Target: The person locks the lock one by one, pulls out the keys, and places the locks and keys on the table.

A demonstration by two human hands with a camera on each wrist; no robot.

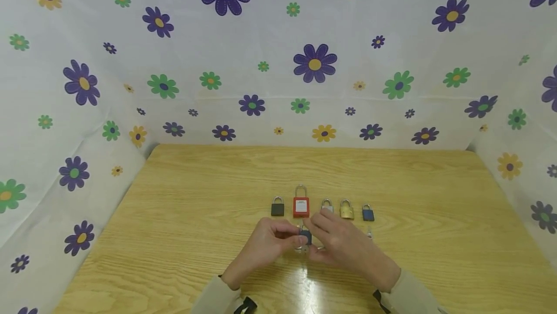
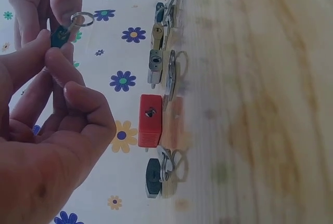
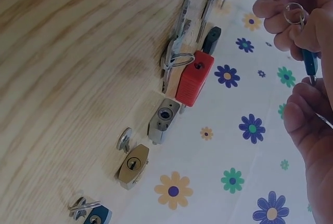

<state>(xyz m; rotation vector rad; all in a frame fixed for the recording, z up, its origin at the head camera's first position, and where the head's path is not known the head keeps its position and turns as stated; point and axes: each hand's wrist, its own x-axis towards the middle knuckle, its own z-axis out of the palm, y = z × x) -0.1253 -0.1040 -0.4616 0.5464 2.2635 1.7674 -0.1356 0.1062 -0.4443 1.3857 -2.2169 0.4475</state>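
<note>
A small dark blue padlock (image 1: 306, 237) is held up off the table between both hands. My left hand (image 1: 274, 241) pinches its body between thumb and fingers. My right hand (image 1: 339, 239) meets it from the other side, fingertips curled at the shackle end, which they mostly hide. A key with a wire ring (image 2: 81, 20) sticks out from the keyhole side of the padlock in the left wrist view; in the right wrist view the ring (image 3: 294, 13) shows beside the left fingers.
Behind the hands stands a row of padlocks: black (image 1: 277, 208), red with a white label (image 1: 301, 206), silver (image 3: 164, 120), brass (image 1: 346, 211) and blue (image 1: 368, 214). Loose keys (image 3: 125, 139) lie before them on the wooden table (image 1: 174, 236). Flowered cloth (image 1: 278, 38) surrounds the table.
</note>
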